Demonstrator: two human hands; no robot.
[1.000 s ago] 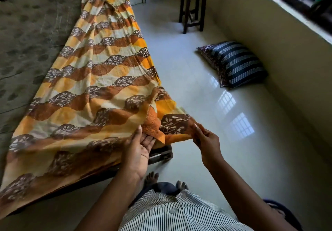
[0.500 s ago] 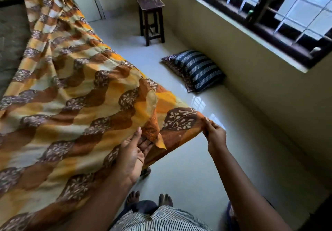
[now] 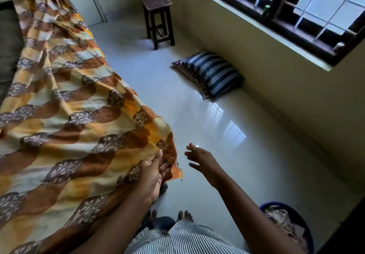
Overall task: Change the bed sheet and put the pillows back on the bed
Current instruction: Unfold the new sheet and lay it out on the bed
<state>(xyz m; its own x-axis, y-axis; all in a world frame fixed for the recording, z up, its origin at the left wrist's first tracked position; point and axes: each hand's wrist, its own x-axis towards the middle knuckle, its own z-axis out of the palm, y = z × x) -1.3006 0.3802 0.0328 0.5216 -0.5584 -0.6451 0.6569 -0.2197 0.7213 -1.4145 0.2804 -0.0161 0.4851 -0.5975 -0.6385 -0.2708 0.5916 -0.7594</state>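
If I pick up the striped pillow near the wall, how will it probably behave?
The striped pillow looks plump and soft, so it will probably sag, not stay stiff. It rests partly on a patterned pillow, so a push may slide it off.

orange wavy-patterned bed sheet (image 3: 75,115) rumpled across mattress (image 3: 8,42), striped pillows (image 3: 213,73) stacked on floor (image 3: 227,135)

Hidden and cropped
The sheet (image 3: 79,135) hides most of the bed (image 3: 8,42) beyond our left fingers (image 3: 165,167); right of them, the basket (image 3: 276,204) is cropped.
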